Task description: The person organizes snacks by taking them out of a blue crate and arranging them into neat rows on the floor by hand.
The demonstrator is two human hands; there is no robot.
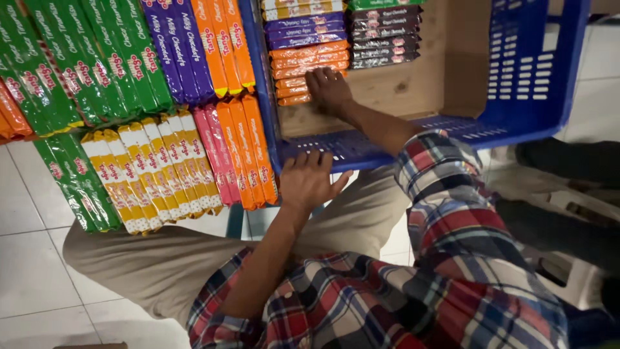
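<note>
My right hand reaches into a blue plastic crate and rests, fingers closed, on a stack of orange biscuit packs; I cannot tell if it grips one. A brown cardboard box lines the crate and holds the packs. Above the orange ones lie purple packs, and dark brown packs lie to their right. My left hand holds the crate's near blue rim, fingers curled over its edge.
Rows of long packs cover the shelf on the left: green, purple, orange above, and green, yellow, pink and orange below. White floor tiles lie beneath. My knees fill the bottom.
</note>
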